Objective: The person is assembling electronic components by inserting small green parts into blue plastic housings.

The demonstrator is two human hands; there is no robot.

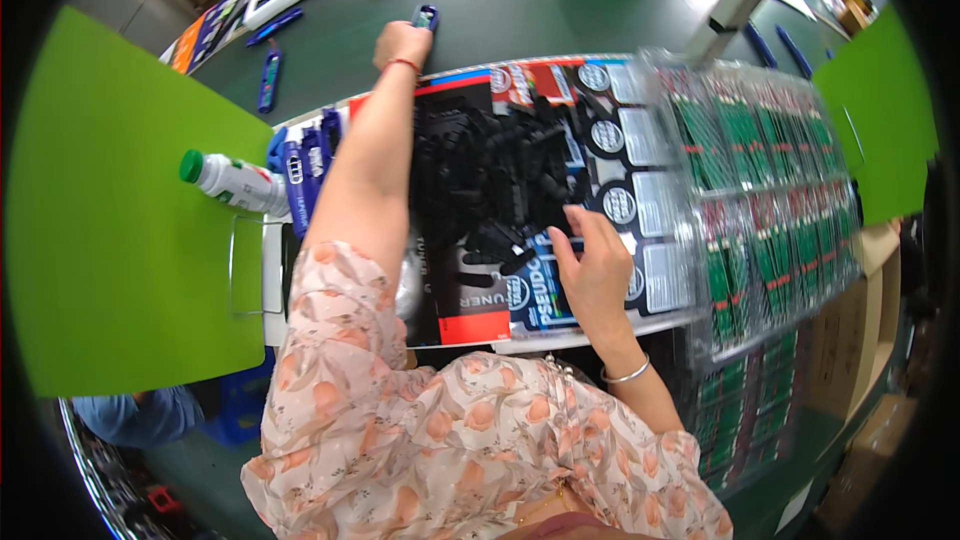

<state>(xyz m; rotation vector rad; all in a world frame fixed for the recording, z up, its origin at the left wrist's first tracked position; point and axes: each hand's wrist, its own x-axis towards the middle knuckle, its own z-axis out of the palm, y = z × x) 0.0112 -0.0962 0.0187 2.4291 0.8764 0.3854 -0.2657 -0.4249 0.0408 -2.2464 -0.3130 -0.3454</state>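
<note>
My left hand (403,43) reaches far out over the green bench, closed around a small blue plastic casing (428,16). Part of that casing is hidden by the fingers. My right hand (598,268) hovers at the near right edge of a heap of small black plastic parts (490,165). Its thumb and fingers are apart, and I see nothing between them. Under the heap lies a printed sheet (475,328) in black, red and blue. Several blue casings (308,175) are bunched beside my left forearm.
Clear plastic trays of green circuit boards (765,170) stand at the right. More blue casings (270,75) lie on the green bench (540,5). A white bottle with a green cap (235,180) is at the left, by a green panel (130,220). A metal post (740,5) rises at the back right.
</note>
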